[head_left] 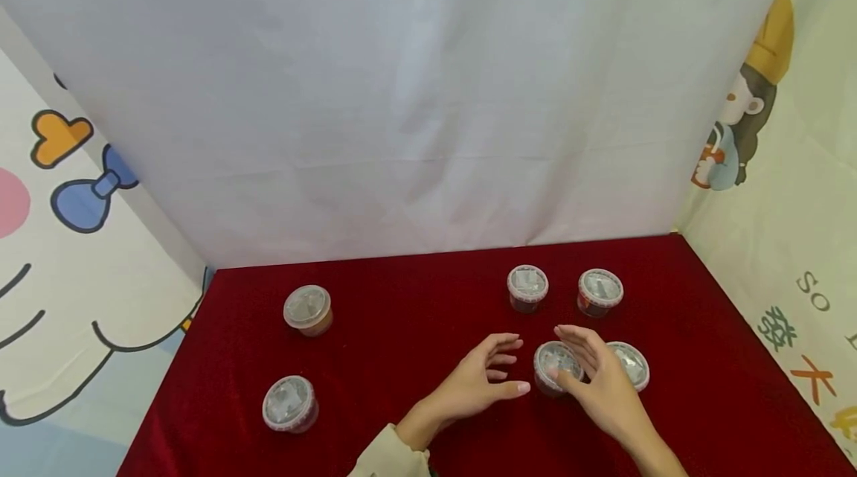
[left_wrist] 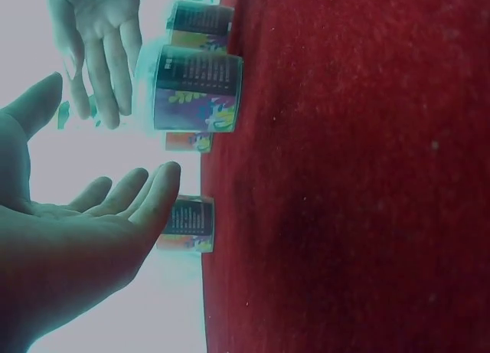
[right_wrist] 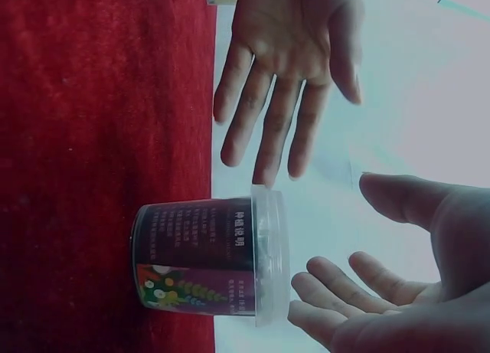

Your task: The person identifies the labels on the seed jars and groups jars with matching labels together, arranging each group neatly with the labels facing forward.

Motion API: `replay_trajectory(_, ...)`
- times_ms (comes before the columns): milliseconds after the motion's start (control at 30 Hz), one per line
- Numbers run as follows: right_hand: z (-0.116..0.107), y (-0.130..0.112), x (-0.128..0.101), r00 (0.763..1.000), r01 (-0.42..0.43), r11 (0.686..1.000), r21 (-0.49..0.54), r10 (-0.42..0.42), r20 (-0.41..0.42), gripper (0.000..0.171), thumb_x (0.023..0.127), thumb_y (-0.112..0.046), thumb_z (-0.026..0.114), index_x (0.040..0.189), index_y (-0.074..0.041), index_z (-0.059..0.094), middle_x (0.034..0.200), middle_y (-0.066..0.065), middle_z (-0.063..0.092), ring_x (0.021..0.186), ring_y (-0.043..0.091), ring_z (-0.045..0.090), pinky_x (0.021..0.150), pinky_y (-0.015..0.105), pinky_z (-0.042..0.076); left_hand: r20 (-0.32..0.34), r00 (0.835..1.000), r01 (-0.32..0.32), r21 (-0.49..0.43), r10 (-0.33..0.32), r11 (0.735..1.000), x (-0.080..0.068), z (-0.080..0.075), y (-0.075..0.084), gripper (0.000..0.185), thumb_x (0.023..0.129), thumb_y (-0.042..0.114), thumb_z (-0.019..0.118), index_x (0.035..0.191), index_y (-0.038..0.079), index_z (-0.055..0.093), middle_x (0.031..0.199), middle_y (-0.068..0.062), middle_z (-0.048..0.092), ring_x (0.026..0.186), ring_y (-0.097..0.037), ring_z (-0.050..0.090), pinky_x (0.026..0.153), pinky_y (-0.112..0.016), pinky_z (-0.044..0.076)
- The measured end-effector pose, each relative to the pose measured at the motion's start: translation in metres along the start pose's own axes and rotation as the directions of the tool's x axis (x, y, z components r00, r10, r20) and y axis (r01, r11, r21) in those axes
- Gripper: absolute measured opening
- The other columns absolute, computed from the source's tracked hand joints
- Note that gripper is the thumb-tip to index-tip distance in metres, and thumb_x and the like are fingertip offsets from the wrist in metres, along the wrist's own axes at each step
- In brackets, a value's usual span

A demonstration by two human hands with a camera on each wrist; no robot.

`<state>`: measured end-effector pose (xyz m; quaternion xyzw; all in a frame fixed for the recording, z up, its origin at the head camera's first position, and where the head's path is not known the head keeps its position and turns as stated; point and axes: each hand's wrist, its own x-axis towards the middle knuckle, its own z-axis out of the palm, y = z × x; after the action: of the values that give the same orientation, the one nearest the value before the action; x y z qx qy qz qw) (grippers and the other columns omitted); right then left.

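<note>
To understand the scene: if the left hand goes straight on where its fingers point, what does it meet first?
Probably the near cup: the left hand points right at it across a small gap, with the right hand beyond.

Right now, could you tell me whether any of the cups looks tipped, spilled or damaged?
Nothing stands out. All six cups stand upright with lids on, including the near cup between the open left hand and right hand.

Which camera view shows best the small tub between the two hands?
The right wrist view: the tub fills the frame, with label and clear lid sharp. The head view shows only its lid from above, beside the right hand. The left wrist view shows it smaller, farther off.
</note>
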<state>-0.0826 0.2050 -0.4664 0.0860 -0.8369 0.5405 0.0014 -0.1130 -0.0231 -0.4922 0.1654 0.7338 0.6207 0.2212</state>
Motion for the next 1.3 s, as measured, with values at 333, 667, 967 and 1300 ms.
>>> replay_trajectory(333, 0.003, 0.005, -0.007, 0.998, 0.046, 0.990, -0.136, -0.053, -0.045, 0.064, 0.089, 0.001, 0.083, 0.145, 0.007, 0.052, 0.146, 0.027, 0.058, 0.141, 0.048, 0.051, 0.111, 0.061, 0.039, -0.005, 1.000, -0.004, 0.022, 0.004, 1.000, 0.008, 0.008, -0.001, 0.066, 0.100, 0.014, 0.075, 0.157, 0.006, 0.044, 0.158, -0.013, 0.051, 0.140, -0.033, 0.054, 0.108, -0.037, 0.052)
replay_trajectory(667, 0.012, 0.014, -0.010, 0.997, 0.038, 0.966, -0.257, -0.054, -0.054, 0.076, 0.082, 0.002, 0.089, 0.147, 0.008, 0.051, 0.141, 0.032, 0.056, 0.129, 0.053, 0.056, 0.095, 0.060, 0.056, 0.018, 1.000, -0.012, 0.025, 0.012, 1.000, 0.016, 0.017, -0.001, 0.070, 0.098, 0.010, 0.077, 0.159, 0.005, 0.043, 0.160, -0.013, 0.049, 0.143, -0.031, 0.052, 0.109, -0.035, 0.052)
replay_trajectory(967, 0.016, 0.017, -0.013, 0.997, 0.013, 0.944, -0.331, -0.036, -0.065, 0.074, 0.083, 0.002, 0.088, 0.146, 0.007, 0.051, 0.139, 0.032, 0.057, 0.127, 0.050, 0.059, 0.093, 0.052, 0.059, 0.049, 0.999, -0.009, 0.044, 0.007, 0.999, 0.018, 0.020, -0.006, 0.058, 0.100, 0.007, 0.074, 0.153, 0.006, 0.051, 0.153, -0.010, 0.056, 0.137, -0.025, 0.058, 0.103, -0.028, 0.054)
replay_trajectory(1300, 0.016, 0.009, -0.013, 0.999, 0.017, 0.972, -0.233, -0.024, -0.025, 0.073, 0.085, 0.000, 0.087, 0.149, 0.002, 0.052, 0.142, 0.024, 0.060, 0.124, 0.043, 0.063, 0.092, 0.048, 0.060, -0.003, 0.999, -0.040, 0.050, 0.040, 0.998, 0.007, 0.007, -0.005, 0.052, 0.099, 0.008, 0.075, 0.148, 0.005, 0.057, 0.138, -0.008, 0.065, 0.120, -0.014, 0.064, 0.094, -0.023, 0.054)
